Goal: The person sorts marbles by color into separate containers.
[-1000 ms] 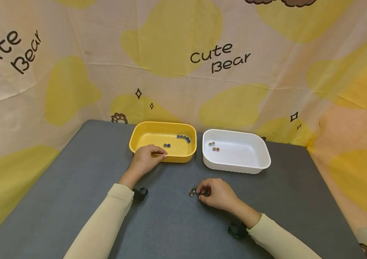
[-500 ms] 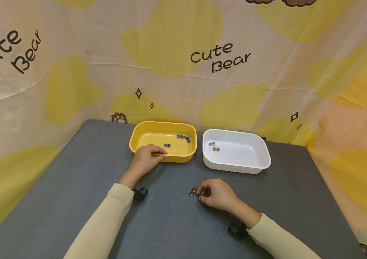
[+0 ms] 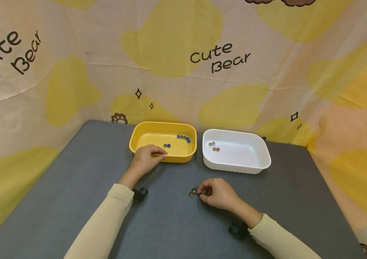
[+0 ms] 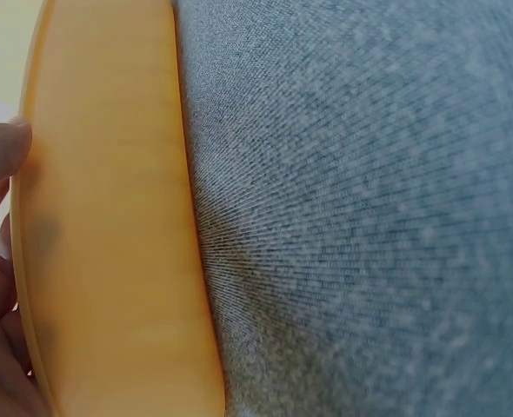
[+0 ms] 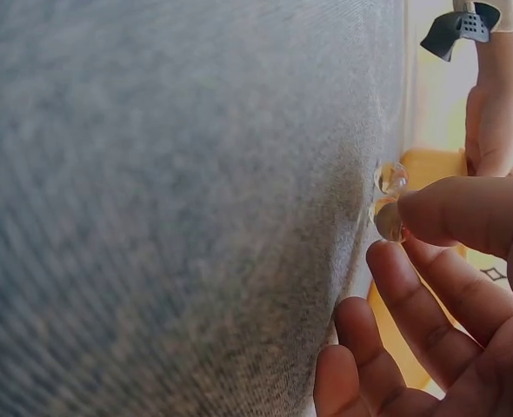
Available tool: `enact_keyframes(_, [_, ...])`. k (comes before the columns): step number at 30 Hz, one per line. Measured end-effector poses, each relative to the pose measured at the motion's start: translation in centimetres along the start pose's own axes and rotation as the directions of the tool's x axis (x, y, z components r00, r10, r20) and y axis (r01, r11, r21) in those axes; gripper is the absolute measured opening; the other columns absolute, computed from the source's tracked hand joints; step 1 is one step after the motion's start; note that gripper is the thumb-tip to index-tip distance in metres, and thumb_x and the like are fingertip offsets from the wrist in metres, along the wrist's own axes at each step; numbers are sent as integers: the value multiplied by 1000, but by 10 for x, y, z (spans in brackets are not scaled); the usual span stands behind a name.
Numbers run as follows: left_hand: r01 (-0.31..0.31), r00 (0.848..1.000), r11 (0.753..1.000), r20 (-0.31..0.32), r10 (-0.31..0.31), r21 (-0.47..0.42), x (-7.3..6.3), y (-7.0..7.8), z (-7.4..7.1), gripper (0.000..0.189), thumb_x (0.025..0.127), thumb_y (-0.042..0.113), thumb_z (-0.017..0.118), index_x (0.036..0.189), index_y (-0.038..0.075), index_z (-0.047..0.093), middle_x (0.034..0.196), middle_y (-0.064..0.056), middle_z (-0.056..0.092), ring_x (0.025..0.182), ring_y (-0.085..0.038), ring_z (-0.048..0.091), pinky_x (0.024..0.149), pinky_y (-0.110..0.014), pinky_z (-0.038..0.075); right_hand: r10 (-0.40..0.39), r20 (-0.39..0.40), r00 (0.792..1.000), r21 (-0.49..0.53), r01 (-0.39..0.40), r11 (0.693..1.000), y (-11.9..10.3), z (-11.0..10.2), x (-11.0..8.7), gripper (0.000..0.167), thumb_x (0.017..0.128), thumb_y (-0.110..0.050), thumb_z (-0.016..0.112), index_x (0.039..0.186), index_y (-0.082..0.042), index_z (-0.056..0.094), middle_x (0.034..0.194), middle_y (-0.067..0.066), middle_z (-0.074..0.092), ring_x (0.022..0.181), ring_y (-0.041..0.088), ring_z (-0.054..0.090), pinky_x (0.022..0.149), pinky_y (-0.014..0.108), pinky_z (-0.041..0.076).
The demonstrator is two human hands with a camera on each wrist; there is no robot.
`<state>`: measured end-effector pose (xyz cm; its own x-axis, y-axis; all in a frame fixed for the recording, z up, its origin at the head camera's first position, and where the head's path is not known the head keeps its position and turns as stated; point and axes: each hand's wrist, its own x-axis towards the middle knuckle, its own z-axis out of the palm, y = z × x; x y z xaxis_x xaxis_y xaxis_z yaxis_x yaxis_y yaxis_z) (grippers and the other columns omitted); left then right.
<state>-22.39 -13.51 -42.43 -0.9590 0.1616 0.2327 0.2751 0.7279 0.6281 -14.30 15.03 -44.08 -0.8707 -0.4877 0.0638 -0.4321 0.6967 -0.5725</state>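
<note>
My left hand [image 3: 148, 158] grips the near wall of a yellow plastic tub [image 3: 144, 124]. In the left wrist view the thumb [image 4: 4, 149] lies over the tub's rim, with the other fingers behind the wall. On the table, my right hand [image 3: 220, 194] is just right of two clear glass marbles [image 3: 191, 192] with coloured insides. The right wrist view shows a marble [image 5: 389, 223] pinched between the thumb and fingertips, and another marble [image 5: 392, 177] close beyond it. The remaining right fingers are loosely bent. Several blue marbles [image 3: 184, 137] lie inside the yellow tub.
To the right of the yellow tub stands a white tub [image 3: 235, 166], with several clear and orange marbles [image 3: 214, 149] at its left end. Both tubs are near the back edge of the grey table [image 3: 167, 223]. A patterned cloth [image 3: 183, 90] hangs behind and at the sides.
My right hand has shifted very slightly to the right at the fingertips. The left hand, both tubs and the marbles on the table look unchanged.
</note>
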Motion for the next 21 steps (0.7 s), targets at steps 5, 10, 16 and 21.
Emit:
enact_keyframes(5, [-2, 1000, 1000, -1, 2, 7, 1, -1, 1, 11, 84, 29, 75, 91, 21, 78, 96, 1, 73, 95, -19, 66, 88, -39, 49, -2, -6, 1000, 20, 2, 1000, 1, -3, 0, 10, 77, -12, 74, 82, -20, 72, 73, -13, 64, 66, 4, 56, 60, 18, 44])
enact_keyframes(10, [-4, 1000, 1000, -2, 4, 9, 1, -1, 1, 10, 84, 29, 75, 90, 21, 78, 96, 1, 74, 95, -18, 66, 88, -39, 50, 2, -23, 1000, 20, -1, 1000, 3, -6, 0, 10, 77, -12, 74, 82, -20, 72, 73, -13, 63, 65, 4, 55, 59, 18, 43])
enact_keyframes(16, [-3, 1000, 1000, 1, 3, 10, 1, -1, 1, 11, 84, 29, 75, 91, 21, 78, 97, 1, 73, 95, -19, 66, 88, -39, 50, -2, -51, 999, 29, 3, 1000, 3, -15, 1, 11, 77, -11, 74, 83, -21, 72, 74, -13, 63, 66, 5, 55, 60, 19, 45])
enact_keyframes(21, [-1, 1000, 1000, -1, 1, 7, 1, -1, 0, 11, 84, 29, 75, 91, 21, 78, 97, 0, 73, 95, -19, 67, 89, -39, 49, -9, -73, 997, 52, 13, 999, 4, -27, 3, 11, 78, -10, 73, 85, -19, 72, 77, -12, 65, 71, 10, 59, 65, 23, 49])
